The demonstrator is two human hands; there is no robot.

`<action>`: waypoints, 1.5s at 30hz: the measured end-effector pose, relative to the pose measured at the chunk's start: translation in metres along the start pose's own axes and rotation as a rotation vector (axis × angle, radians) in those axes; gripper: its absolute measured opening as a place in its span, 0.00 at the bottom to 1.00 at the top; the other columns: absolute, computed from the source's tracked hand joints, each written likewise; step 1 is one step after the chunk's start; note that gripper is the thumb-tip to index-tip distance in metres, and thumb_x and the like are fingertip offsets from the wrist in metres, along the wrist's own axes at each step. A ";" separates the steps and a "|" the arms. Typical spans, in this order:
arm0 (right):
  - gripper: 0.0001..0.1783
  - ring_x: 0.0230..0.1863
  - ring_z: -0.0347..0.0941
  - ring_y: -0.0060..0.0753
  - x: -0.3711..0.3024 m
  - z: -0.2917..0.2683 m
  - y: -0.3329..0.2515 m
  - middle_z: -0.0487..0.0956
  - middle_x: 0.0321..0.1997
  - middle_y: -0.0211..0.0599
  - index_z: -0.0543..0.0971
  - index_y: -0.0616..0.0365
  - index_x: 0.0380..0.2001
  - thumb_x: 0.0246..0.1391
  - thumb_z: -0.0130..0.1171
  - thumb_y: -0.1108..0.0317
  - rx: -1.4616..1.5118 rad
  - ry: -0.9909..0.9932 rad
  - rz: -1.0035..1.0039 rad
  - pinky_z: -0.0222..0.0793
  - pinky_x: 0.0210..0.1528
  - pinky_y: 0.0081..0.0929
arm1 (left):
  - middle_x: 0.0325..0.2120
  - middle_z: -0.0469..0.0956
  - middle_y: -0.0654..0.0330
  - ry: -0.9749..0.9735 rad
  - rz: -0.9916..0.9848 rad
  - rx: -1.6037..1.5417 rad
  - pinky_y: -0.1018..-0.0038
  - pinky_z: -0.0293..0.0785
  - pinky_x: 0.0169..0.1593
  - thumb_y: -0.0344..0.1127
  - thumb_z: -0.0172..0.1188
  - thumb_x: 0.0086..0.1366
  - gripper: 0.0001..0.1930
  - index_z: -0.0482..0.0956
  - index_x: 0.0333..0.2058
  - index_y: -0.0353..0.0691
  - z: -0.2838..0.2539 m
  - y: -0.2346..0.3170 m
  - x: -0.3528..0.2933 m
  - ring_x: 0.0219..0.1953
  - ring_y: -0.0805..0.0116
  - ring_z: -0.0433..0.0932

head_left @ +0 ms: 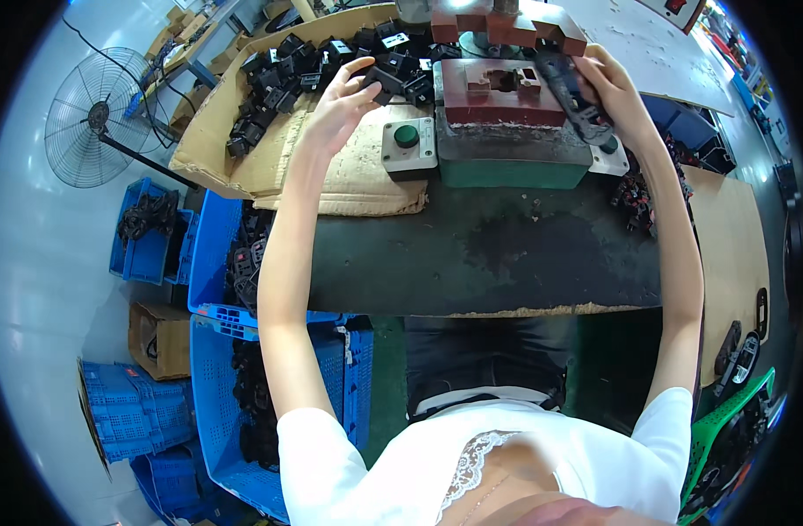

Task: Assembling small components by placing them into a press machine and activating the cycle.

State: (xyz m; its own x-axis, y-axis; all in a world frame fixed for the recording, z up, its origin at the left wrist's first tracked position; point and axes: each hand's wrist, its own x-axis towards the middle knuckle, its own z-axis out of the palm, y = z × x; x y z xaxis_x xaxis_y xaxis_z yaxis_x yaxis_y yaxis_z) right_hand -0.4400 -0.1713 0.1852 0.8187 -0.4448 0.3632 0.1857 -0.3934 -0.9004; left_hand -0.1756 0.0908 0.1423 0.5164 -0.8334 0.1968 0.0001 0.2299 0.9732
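My left hand (338,110) is at the edge of the parts box, its fingers closed on a small black plastic block (381,85). My right hand (619,95) grips a long black plastic housing (570,98), tilted beside the press. Between the hands sits the dark red lower die (471,105) on a green-sided base (515,172). Over it hangs a red upper die (498,28), with a gap between them. A green push button (406,136) in a grey box stands left of the base. A second button (608,145) is partly hidden by the housing.
A cardboard box (210,149) of black blocks lies at the left of the dark worktable (401,263). Blue crates (213,386) with black parts stand left below it. Small red and black parts (636,197) lie right; a floor fan (99,118) stands far left.
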 end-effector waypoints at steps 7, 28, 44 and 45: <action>0.17 0.35 0.66 0.20 0.035 0.017 0.017 0.74 0.33 0.27 0.74 0.58 0.46 0.62 0.49 0.58 -0.358 -0.199 -0.272 0.64 0.40 0.21 | 0.40 0.74 0.48 0.011 -0.100 -0.403 0.74 0.75 0.43 0.33 0.56 0.63 0.18 0.66 0.49 0.31 0.001 0.005 -0.003 0.42 0.65 0.73; 0.20 0.43 0.74 0.28 0.080 0.038 0.031 0.80 0.40 0.30 0.79 0.47 0.43 0.52 0.58 0.47 -0.572 -0.256 -0.204 0.66 0.50 0.26 | 0.35 0.72 0.63 0.081 0.348 0.446 0.81 0.70 0.39 0.33 0.71 0.48 0.24 0.76 0.44 0.32 0.104 0.020 0.017 0.34 0.77 0.74; 0.08 0.46 0.72 0.33 -0.051 -0.113 -0.012 0.78 0.43 0.37 0.78 0.61 0.38 0.56 0.53 0.70 -0.887 -0.115 -0.400 0.66 0.51 0.27 | 0.35 0.78 0.56 -0.115 0.452 0.871 0.71 0.74 0.41 0.44 0.69 0.48 0.24 0.77 0.41 0.37 0.123 0.014 0.058 0.36 0.64 0.76; 0.08 0.44 0.73 0.33 -0.056 -0.118 -0.010 0.78 0.43 0.37 0.77 0.62 0.37 0.56 0.53 0.71 -0.887 -0.112 -0.353 0.66 0.50 0.27 | 0.34 0.77 0.57 -0.072 0.371 0.883 0.71 0.73 0.40 0.46 0.70 0.47 0.25 0.76 0.41 0.36 0.122 0.014 0.058 0.35 0.67 0.75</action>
State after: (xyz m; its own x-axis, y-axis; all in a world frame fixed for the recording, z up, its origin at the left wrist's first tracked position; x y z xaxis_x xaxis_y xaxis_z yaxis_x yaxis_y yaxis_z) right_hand -0.5518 -0.2377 0.2020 0.8502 -0.1228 0.5119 -0.0096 -0.9758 -0.2183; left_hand -0.2500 -0.0158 0.1821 0.2998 -0.8192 0.4889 -0.8133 0.0484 0.5799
